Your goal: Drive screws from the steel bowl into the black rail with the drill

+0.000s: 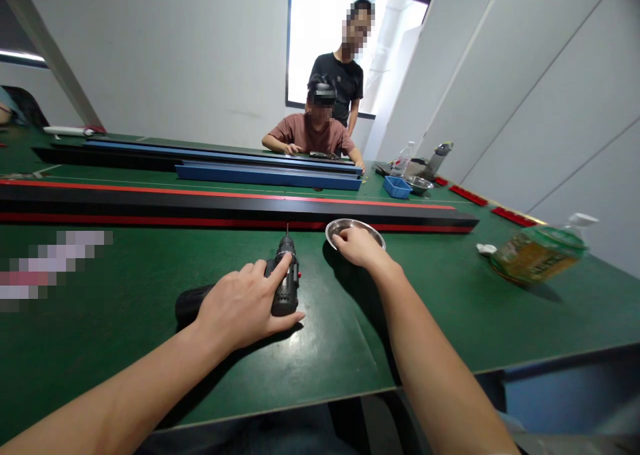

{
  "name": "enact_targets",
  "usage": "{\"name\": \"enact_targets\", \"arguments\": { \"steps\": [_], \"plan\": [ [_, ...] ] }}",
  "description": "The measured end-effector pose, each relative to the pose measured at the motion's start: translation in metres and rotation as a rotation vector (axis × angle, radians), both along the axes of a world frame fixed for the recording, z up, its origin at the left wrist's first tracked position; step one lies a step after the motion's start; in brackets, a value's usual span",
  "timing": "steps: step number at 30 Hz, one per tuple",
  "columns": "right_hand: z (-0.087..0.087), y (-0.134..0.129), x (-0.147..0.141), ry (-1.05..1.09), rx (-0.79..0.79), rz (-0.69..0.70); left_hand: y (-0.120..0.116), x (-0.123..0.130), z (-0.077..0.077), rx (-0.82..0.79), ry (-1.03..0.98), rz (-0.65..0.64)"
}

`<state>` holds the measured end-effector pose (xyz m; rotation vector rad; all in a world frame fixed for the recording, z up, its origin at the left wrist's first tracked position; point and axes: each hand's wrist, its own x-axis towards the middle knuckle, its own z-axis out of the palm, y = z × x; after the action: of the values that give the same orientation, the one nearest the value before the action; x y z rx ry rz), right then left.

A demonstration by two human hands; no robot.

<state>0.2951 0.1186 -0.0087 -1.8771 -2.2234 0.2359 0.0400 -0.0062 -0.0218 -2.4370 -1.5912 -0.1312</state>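
Observation:
A black power drill [285,288] lies on its side on the green table [340,348], its bit pointing away from me. My left hand [243,301] is wrapped over it, index finger along the body and thumb at the rear. To the right, my right hand [359,245] reaches into a round metal bowl [377,235]; its fingers are bent down, and what they hold, if anything, is hidden. Just beyond both hands runs a long black bar with red edges [225,207].
Blue channels [270,176] lie farther back, with a blue basket [397,187], another metal bowl [419,185] and a clear bottle [403,159] at back right. A large labelled jug [540,253] is at right. One person [320,135] sits opposite; another [345,81] stands behind.

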Motion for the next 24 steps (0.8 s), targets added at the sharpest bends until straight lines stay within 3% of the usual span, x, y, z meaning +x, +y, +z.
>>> {"name": "enact_targets", "arguments": {
  "steps": [24],
  "plan": [
    [-0.0022,0.0039,-0.0021,0.059,-0.118,0.027,0.0023,-0.0062,-0.0035,0.011,-0.024,-0.018]
  ]
}}
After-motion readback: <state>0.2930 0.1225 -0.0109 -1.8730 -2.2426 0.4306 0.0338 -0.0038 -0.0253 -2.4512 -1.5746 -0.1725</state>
